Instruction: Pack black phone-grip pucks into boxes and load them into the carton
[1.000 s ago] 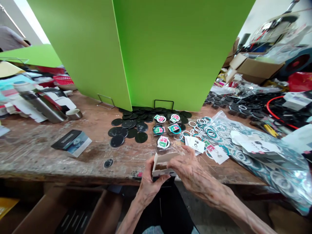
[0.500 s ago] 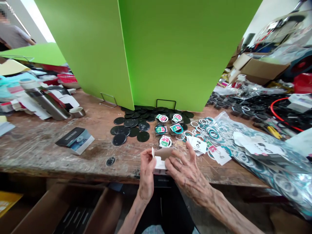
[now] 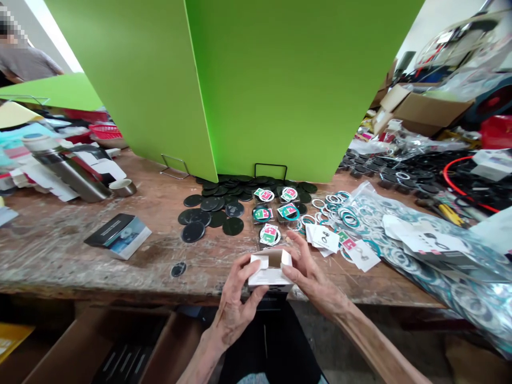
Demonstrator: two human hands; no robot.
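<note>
A small white box (image 3: 269,277) with its top open is held at the table's front edge, its brown inside showing. My left hand (image 3: 238,298) grips its left side, thumb low on the front. Around the right side are the fingers of my right hand (image 3: 310,269), thumb at the top corner. Just beyond the box lie several wrapped discs (image 3: 270,234) with rings and pink-and-green cards. Black discs (image 3: 193,231) are spread to their left. White cards (image 3: 323,238) and white and teal rings (image 3: 334,199) lie to the right.
A folded dark leaflet (image 3: 119,236) and a steel flask (image 3: 72,169) are on the left. Green panels (image 3: 304,85) stand at the back. A plastic bag of rings (image 3: 448,288) hangs over the right edge. Below left is an open carton (image 3: 160,346) with dark boxes; a person stands far left.
The box has turned so its open top and white front show. My left hand has shifted lower around it, and my right hand has moved from over it to its right side.
</note>
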